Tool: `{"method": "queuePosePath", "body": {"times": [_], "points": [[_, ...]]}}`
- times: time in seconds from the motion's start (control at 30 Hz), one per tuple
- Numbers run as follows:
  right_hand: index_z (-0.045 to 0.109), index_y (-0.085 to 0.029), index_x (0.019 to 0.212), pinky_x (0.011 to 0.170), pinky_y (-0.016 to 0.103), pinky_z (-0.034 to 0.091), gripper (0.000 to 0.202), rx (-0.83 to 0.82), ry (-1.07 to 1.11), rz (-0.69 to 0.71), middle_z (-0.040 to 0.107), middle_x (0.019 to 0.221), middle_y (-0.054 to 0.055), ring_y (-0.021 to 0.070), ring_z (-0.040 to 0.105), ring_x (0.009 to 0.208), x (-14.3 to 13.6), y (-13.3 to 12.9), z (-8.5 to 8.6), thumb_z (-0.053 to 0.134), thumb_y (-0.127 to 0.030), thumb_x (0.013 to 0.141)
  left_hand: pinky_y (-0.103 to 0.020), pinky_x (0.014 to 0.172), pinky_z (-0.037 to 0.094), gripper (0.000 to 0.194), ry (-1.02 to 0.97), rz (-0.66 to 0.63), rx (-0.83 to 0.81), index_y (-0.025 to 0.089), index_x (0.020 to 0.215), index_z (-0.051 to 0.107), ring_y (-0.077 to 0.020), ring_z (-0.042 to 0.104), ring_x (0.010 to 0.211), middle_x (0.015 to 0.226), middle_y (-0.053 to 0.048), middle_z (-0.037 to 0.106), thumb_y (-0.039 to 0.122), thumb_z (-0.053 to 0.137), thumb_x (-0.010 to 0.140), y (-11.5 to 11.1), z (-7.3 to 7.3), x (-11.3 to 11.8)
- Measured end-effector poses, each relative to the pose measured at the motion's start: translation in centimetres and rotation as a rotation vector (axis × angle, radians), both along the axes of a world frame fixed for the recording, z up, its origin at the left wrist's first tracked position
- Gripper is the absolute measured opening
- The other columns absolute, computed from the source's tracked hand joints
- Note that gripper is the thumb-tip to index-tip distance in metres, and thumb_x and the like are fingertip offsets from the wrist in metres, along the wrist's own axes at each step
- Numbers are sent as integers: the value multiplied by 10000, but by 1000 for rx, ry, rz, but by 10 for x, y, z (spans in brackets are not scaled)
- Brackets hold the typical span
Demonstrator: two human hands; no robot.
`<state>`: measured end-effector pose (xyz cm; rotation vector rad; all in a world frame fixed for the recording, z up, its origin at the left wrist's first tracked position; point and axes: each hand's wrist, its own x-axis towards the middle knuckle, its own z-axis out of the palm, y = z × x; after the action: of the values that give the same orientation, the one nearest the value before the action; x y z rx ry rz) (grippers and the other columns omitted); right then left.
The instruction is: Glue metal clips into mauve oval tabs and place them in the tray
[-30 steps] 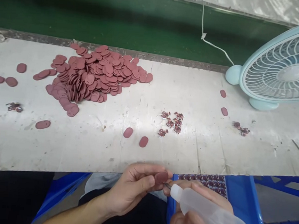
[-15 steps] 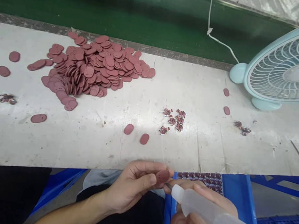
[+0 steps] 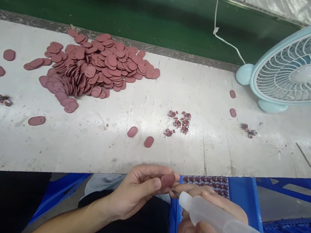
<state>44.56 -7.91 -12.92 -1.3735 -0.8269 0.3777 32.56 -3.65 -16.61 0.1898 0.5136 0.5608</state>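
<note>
Near the table's front edge, my left hand [image 3: 135,191] pinches a reddish-brown oval disc [image 3: 167,180] with small holes. My right hand [image 3: 215,212] is wrapped round a translucent white squeeze bottle [image 3: 217,221], whose dark thin tip points at the disc's lower edge. Whether the tip touches it I cannot tell. Beyond my hands, two loose ovals [image 3: 149,142] lie on the white table [image 3: 87,150]. Right of them is a cluster of small brown horse-like figures [image 3: 185,122]. A large heap of the same ovals [image 3: 105,63] covers the back left.
A light blue fan [image 3: 306,73] stands at the back right, its white cable [image 3: 227,43] running up over the green wall. Below the table edge, a blue crate [image 3: 243,198] holds rows of small brown figures. Two more figures [image 3: 248,131] lie at the right.
The whole view has shifted slightly, so the table items appear a little further left and up. Both hands keep their hold on the disc and the bottle.
</note>
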Motion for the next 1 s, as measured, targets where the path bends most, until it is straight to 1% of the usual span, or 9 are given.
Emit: {"method": "queuePosePath", "body": {"times": [0.27,0.4,0.5,0.53,0.63,0.77,0.83,0.9,1.0], "points": [[659,-307,1062,521,387,540,233,-60,174,78,623,676,9,242,661,600,10,-9,6,655,-477,903,-270,908,567,216,0,1,3,222,1102,774,-184,741,1002,1142,-87,783,227,713,895,0,1,-1],[623,-268,1046,432,276,534,225,6,969,370,604,718,6,177,652,598,63,5,-1,588,-432,897,-225,900,555,210,-4,10,32,217,1099,775,-186,731,1058,1173,-92,772,215,699,904,2,3,-1],[519,-235,1145,528,226,608,274,279,1735,585,546,737,-28,136,656,667,118,24,-30,594,-251,882,-221,901,558,209,0,21,39,219,1097,776,-190,735,1056,1173,-93,772,209,698,903,4,5,-2],[494,-236,1095,501,235,607,274,239,1946,716,526,717,-42,137,648,641,134,31,-40,566,-130,853,-219,902,560,210,3,27,37,218,1098,775,-191,736,1056,1173,-92,773,207,698,903,4,6,-2],[448,-233,1030,443,202,578,332,214,2055,817,490,698,-61,125,648,629,158,44,-55,497,9,808,-214,896,564,216,18,48,35,207,1112,768,-189,734,1059,1188,-94,767,205,678,916,6,5,-6],[489,-202,1111,407,145,546,286,286,1670,752,539,740,-47,104,640,626,130,40,-40,601,-114,863,-212,890,568,229,72,77,29,188,1135,755,-193,725,1075,1221,-111,751,187,637,938,8,2,-15],[540,-220,1142,461,167,575,218,148,978,589,585,785,-32,104,642,637,102,39,-30,583,-239,929,-211,879,572,231,89,88,24,183,1136,753,-199,724,1079,1232,-121,745,181,633,939,9,1,-18],[609,-245,1134,722,302,650,199,-69,286,407,660,923,12,159,694,827,77,44,-26,604,-281,939,-205,856,576,229,92,98,18,182,1133,755,-199,729,1063,1225,-125,747,182,640,934,9,1,-21],[594,-221,1312,1159,587,395,440,-337,-443,383,582,1395,123,333,470,1376,56,60,-31,689,-316,893,-200,832,580,232,97,103,3,187,1132,757,-198,734,1047,1214,-126,751,186,664,919,10,4,-23]]}}
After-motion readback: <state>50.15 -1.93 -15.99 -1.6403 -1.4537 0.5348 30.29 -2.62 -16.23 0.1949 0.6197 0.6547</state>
